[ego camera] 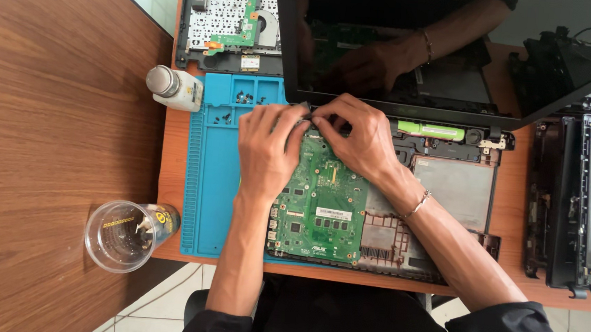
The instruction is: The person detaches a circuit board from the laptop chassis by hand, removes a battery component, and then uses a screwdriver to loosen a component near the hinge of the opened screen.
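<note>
**Head view: both hands at the top edge of a bare laptop board**

Head camera looks straight down on my work. Nearest me lies the green motherboard (324, 206), dotted with black chips and seated in the opened laptop base (456, 191), which rests partly on a blue repair mat (211, 181). My left hand (267, 150) and right hand (356, 139) meet at the board's upper edge, fingertips pinched together on a small dark part there; what it is I cannot tell. A clear plastic cup (121, 233) lies at my near left. Farther off stand a small white bottle (173, 87) and the laptop's dark screen (414, 56).
</note>
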